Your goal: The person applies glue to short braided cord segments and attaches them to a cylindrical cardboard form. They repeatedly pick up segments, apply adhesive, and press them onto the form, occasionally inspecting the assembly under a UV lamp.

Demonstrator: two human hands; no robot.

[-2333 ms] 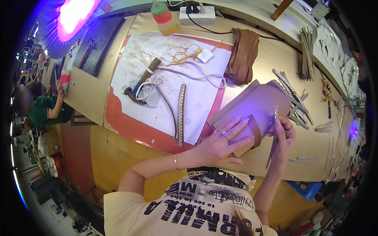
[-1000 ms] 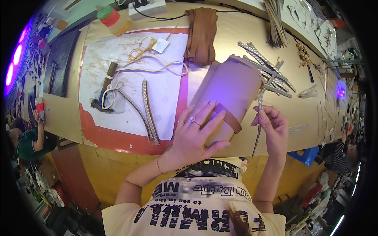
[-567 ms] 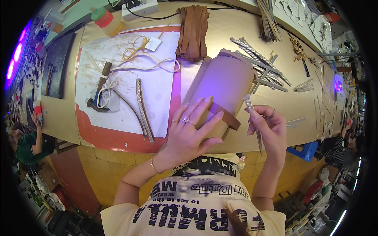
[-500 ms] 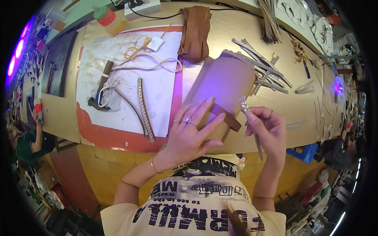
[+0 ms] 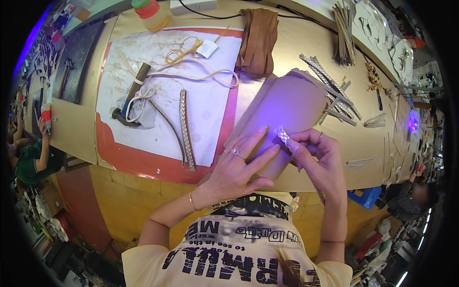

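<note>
A roll of brown cardboard (image 5: 296, 100) lies slantwise on the table in front of me. My left hand (image 5: 234, 165) rests on its near left part, fingers stretched and apart. Between thumb and fingers, my right hand (image 5: 319, 160) pinches a silvery braided strap (image 5: 282, 135). The strap's frayed end points up over the roll, close to my left fingertips. Its lower length is mostly hidden behind my right hand. Past the roll's far right end lie several loose silver braided strips (image 5: 330, 86).
Left, a hammer (image 5: 131, 95), a cream cord (image 5: 210, 74) and a braided strip (image 5: 186, 129) lie on white paper (image 5: 158, 110). A bundle of brown leather strips (image 5: 258, 43) lies at the back. A jar (image 5: 152, 16) stands far left. Another person (image 5: 38, 155) is at the left.
My right hand has brought the braided strap left, over the roll. The brown leather band seen on the roll before is out of sight now. The whole view has shifted slightly.
</note>
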